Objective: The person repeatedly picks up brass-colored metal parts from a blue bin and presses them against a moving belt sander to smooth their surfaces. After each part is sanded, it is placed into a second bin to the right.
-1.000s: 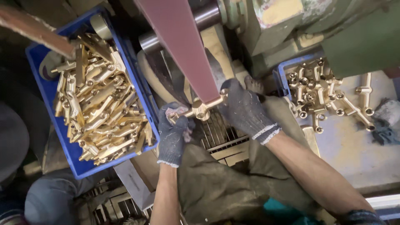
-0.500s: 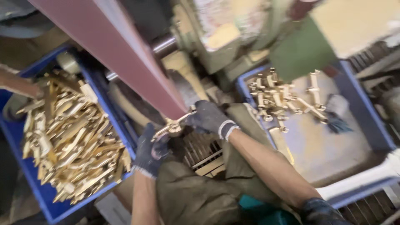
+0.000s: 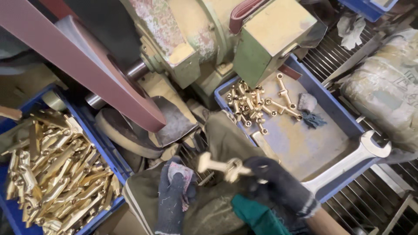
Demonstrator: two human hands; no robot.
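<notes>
We see the right hand (image 3: 278, 185), in a dark knit glove, closed around one end of a blurred pale-gold brass fitting (image 3: 222, 166), which sticks out to its left. The left hand (image 3: 174, 196), in a worn grey glove, lies just left of the fitting, seemingly empty with fingers loosely curled, though blur makes this uncertain. Beyond the right hand a blue plastic tray (image 3: 337, 115) holds more brass pieces. Far left of the left hand sits a blue bin of long brass parts (image 3: 56, 174). Above both hands slants a reddish-brown sanding belt (image 3: 87, 69).
</notes>
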